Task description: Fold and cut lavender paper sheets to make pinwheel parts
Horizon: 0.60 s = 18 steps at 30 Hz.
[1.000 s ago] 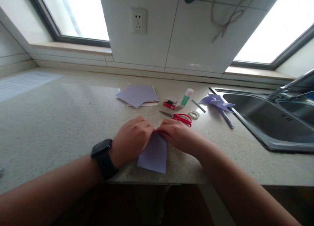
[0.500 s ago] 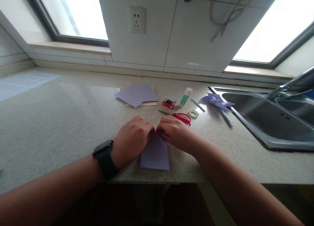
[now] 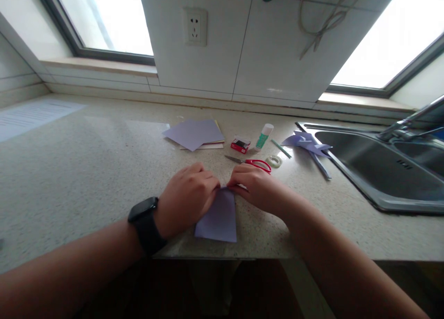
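A small sheet of purple paper (image 3: 218, 219) lies on the counter near its front edge. At the paper's far edge, my left hand (image 3: 190, 194) is closed, its fingertips pinching the left part of that edge. My right hand (image 3: 251, 185) pinches the far right corner between thumb and fingers. Red-handled scissors (image 3: 256, 164) lie just beyond my right hand, which hides part of their handles. Close by them is a roll of clear tape (image 3: 274, 161).
Farther back lie a stack of purple paper (image 3: 196, 133), a small red box (image 3: 240, 144), a glue stick (image 3: 264, 137) and a green strip (image 3: 280, 149). A purple paper pinwheel (image 3: 307, 143) rests by the steel sink (image 3: 374, 203). Printed sheets (image 3: 38, 115) lie far left.
My right hand has slid slightly right along the paper's far edge, widening the gap between my hands. The paper's near end has shifted a little left.
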Tool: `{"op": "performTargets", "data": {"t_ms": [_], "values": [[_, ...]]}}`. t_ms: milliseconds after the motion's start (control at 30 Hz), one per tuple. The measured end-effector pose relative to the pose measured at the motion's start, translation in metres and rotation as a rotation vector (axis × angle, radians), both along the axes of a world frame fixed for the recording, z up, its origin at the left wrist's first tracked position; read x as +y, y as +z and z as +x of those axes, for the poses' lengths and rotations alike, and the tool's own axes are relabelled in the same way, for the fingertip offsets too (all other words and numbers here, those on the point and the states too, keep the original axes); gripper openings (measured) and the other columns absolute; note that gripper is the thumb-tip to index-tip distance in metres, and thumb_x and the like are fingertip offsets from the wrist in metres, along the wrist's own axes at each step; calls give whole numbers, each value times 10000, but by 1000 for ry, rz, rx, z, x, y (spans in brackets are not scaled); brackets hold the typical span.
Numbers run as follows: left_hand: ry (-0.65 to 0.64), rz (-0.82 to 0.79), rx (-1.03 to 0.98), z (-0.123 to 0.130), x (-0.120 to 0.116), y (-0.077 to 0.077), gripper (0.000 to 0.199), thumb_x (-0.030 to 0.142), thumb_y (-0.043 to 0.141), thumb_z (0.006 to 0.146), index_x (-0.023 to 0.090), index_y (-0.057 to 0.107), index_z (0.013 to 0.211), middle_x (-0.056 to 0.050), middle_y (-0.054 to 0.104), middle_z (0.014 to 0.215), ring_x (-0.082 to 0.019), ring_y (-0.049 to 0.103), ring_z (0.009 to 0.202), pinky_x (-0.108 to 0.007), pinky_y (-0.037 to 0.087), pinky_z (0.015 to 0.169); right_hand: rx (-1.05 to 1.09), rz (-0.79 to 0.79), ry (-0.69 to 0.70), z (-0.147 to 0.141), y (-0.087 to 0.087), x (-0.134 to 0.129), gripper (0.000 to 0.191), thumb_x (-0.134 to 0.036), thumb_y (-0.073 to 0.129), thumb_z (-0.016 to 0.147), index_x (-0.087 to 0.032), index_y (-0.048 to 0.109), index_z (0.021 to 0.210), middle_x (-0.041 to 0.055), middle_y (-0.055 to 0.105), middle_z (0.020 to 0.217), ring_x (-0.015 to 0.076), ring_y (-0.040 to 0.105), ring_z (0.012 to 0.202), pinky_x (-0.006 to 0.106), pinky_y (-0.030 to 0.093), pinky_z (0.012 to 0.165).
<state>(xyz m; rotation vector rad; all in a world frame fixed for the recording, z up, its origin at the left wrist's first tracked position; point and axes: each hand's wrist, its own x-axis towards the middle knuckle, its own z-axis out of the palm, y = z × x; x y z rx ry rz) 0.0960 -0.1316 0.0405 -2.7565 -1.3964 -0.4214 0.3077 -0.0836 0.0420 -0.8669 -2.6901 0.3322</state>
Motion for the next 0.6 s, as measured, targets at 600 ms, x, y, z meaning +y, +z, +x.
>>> {"op": "performTargets", "data": {"t_ms": [600], "values": [[73, -299, -276, -8, 14, 0, 151, 205, 623, 894, 238, 771, 896, -9, 760, 885, -227, 612, 898, -371, 435, 855, 24, -91, -5, -3, -1, 1, 72, -112, 632, 907, -152, 683, 877, 52, 652, 891, 173, 588, 874, 280, 451, 781]]}}
